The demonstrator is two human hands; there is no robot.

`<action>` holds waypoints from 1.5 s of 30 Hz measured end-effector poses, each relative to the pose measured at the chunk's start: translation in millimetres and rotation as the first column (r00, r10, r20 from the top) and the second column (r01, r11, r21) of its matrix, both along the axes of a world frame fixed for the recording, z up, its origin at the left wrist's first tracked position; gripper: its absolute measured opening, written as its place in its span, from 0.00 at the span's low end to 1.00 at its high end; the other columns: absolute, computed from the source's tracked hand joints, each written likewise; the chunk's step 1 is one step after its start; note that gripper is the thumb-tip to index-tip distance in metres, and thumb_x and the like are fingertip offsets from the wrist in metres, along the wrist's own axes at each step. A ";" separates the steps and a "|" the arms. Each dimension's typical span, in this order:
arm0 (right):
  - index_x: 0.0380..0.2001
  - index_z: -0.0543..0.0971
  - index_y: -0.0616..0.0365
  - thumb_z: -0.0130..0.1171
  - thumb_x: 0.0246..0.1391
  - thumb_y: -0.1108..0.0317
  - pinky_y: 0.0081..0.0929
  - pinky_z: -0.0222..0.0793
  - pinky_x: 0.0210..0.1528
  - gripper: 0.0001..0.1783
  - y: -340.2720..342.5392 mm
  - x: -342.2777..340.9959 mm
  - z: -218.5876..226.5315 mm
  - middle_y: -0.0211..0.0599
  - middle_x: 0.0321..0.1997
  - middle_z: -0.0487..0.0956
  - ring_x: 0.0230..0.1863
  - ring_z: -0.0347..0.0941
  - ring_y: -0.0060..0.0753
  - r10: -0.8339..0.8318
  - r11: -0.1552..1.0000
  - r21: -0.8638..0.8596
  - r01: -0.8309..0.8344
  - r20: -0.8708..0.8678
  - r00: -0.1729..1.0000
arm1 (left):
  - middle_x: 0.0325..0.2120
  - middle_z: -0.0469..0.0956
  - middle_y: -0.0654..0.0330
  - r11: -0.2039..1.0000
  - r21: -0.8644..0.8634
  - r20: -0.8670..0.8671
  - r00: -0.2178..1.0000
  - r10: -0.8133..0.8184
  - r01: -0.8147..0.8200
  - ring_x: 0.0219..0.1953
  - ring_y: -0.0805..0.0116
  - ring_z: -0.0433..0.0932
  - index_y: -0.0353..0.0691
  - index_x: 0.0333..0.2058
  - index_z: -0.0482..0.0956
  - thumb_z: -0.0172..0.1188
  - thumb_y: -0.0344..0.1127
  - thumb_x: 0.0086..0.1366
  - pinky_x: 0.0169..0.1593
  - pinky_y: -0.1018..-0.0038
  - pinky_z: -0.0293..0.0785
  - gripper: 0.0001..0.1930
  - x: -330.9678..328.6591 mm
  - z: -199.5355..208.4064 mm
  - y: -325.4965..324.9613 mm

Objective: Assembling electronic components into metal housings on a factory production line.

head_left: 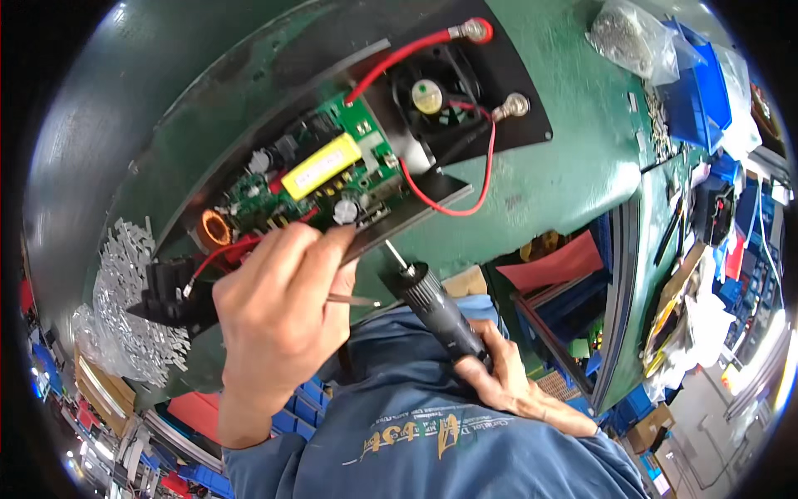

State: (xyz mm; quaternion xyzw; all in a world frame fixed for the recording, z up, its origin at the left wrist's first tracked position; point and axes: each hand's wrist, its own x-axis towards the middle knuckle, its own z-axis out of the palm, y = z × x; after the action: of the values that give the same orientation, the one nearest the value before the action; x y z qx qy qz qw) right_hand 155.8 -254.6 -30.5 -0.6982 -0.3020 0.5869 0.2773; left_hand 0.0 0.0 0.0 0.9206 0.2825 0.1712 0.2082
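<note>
My left hand (287, 308) is closed, with its fingertips at the near wall of a dark metal housing (416, 212). A thin metal tool (356, 300), perhaps tweezers, sticks out from under those fingers; its other end is hidden. Inside the housing lies a green circuit board (366, 125) with a yellow transformer (322, 166) and a copper coil (215, 227). In my right hand (499, 374) is a black electric screwdriver (436, 308), its bit pointing up at the housing's near wall, seemingly just short of it.
A black end panel with a fan (427, 96) and a red cable (399, 58) lies beyond the board. Many small metal strips (133, 299) are heaped at the left. At the right are a clear bag of parts (632, 41) and a blue bin (694, 91).
</note>
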 end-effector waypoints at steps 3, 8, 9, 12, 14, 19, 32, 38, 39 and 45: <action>0.61 0.68 0.64 0.39 0.72 0.55 0.38 0.72 0.47 0.26 -19.7 1.3 15.3 0.49 0.41 0.79 0.40 0.78 0.43 -0.048 0.993 0.107 0.056 -0.077 0.996 | 0.27 0.73 0.58 0.999 -0.045 -0.001 1.000 -0.020 0.020 0.27 0.59 0.77 0.37 0.40 0.81 0.68 0.26 0.53 0.29 0.66 0.74 0.14 -2.0 3.6 -17.6; 0.62 0.68 0.64 0.35 0.74 0.55 0.36 0.71 0.45 0.26 -3.9 -0.8 -3.4 0.48 0.38 0.78 0.38 0.77 0.42 -0.064 0.978 0.194 0.077 -0.071 0.995 | 0.27 0.74 0.58 0.999 0.030 0.044 0.999 -0.024 0.022 0.26 0.59 0.77 0.35 0.39 0.82 0.69 0.24 0.54 0.29 0.66 0.73 0.12 -1.0 -7.8 -8.1; 0.62 0.68 0.64 0.35 0.74 0.55 0.36 0.71 0.45 0.26 -2.5 1.1 -1.3 0.48 0.38 0.78 0.38 0.77 0.42 -0.065 0.979 0.191 0.078 -0.072 0.995 | 0.27 0.74 0.58 0.999 0.035 0.043 0.999 -0.015 0.013 0.26 0.59 0.77 0.35 0.39 0.82 0.69 0.24 0.54 0.29 0.66 0.73 0.12 -2.2 -7.4 -7.6; 0.62 0.67 0.64 0.36 0.74 0.54 0.36 0.71 0.47 0.26 0.1 4.7 5.0 0.49 0.40 0.78 0.39 0.77 0.41 -0.012 1.000 -0.006 0.011 -0.119 0.993 | 0.26 0.74 0.58 1.000 0.027 0.031 0.999 -0.016 0.015 0.26 0.59 0.77 0.35 0.38 0.83 0.69 0.24 0.53 0.29 0.66 0.72 0.12 -2.6 -7.9 -7.8; 0.62 0.68 0.64 0.37 0.75 0.53 0.35 0.71 0.48 0.27 -2.8 2.1 -0.4 0.47 0.41 0.79 0.40 0.77 0.40 -0.052 0.994 0.093 0.063 -0.118 0.992 | 0.26 0.74 0.58 0.999 0.032 0.029 0.999 -0.017 0.016 0.26 0.59 0.77 0.35 0.38 0.83 0.69 0.24 0.53 0.29 0.66 0.72 0.12 -1.2 -8.3 -6.8; 0.64 0.68 0.65 0.37 0.75 0.46 0.31 0.71 0.44 0.32 -2.3 -4.1 -6.2 0.37 0.37 0.80 0.35 0.76 0.34 -0.144 0.985 0.042 0.169 -0.352 0.925 | 0.28 0.75 0.59 0.999 0.034 0.016 1.000 -0.022 0.021 0.27 0.60 0.78 0.37 0.39 0.82 0.69 0.25 0.52 0.29 0.65 0.74 0.14 -2.0 -3.2 -7.7; 0.50 0.73 0.63 0.24 0.65 0.25 0.22 0.66 0.36 0.49 -37.1 33.9 -23.1 0.33 0.30 0.78 0.29 0.72 0.22 -0.036 0.986 0.149 0.072 -0.232 0.972 | 0.35 0.83 0.57 0.972 -0.018 -0.079 0.970 0.230 -0.232 0.36 0.56 0.83 0.38 0.38 0.83 0.67 0.32 0.62 0.39 0.67 0.80 0.08 4.5 86.2 -26.3; 0.55 0.70 0.62 0.32 0.64 0.25 0.23 0.66 0.36 0.47 -23.3 44.5 -24.0 0.34 0.31 0.76 0.30 0.70 0.24 -0.350 0.844 0.296 0.447 -0.327 0.878 | 0.25 0.81 0.50 0.988 0.153 -0.482 0.873 0.076 -0.001 0.31 0.47 0.81 0.38 0.29 0.86 0.57 0.46 0.70 0.35 0.60 0.77 0.18 39.5 61.8 79.6; 0.55 0.70 0.61 0.34 0.65 0.26 0.23 0.66 0.35 0.45 -13.4 46.2 -15.9 0.34 0.32 0.76 0.30 0.70 0.24 -0.401 0.802 0.309 0.510 -0.353 0.845 | 0.17 0.78 0.46 0.985 0.132 -0.455 0.889 -0.043 0.115 0.25 0.44 0.80 0.34 0.20 0.82 0.54 0.51 0.71 0.31 0.57 0.76 0.27 41.9 43.5 90.0; 0.57 0.73 0.60 0.62 0.61 0.63 0.16 0.63 0.28 0.23 34.0 95.5 42.5 0.22 0.27 0.73 0.26 0.67 0.13 -0.407 0.895 0.268 0.357 0.161 0.899 | 0.16 0.75 0.39 0.989 0.124 -0.359 0.933 -0.034 0.084 0.22 0.40 0.78 0.29 0.17 0.80 0.54 0.49 0.68 0.30 0.54 0.75 0.28 45.6 39.9 105.9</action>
State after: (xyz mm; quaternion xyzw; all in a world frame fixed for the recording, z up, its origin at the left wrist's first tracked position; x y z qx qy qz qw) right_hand 251.2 -220.6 11.9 -0.7654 -0.2526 0.4031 0.4335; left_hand 45.6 105.9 39.9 0.9566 0.2751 0.0142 0.0950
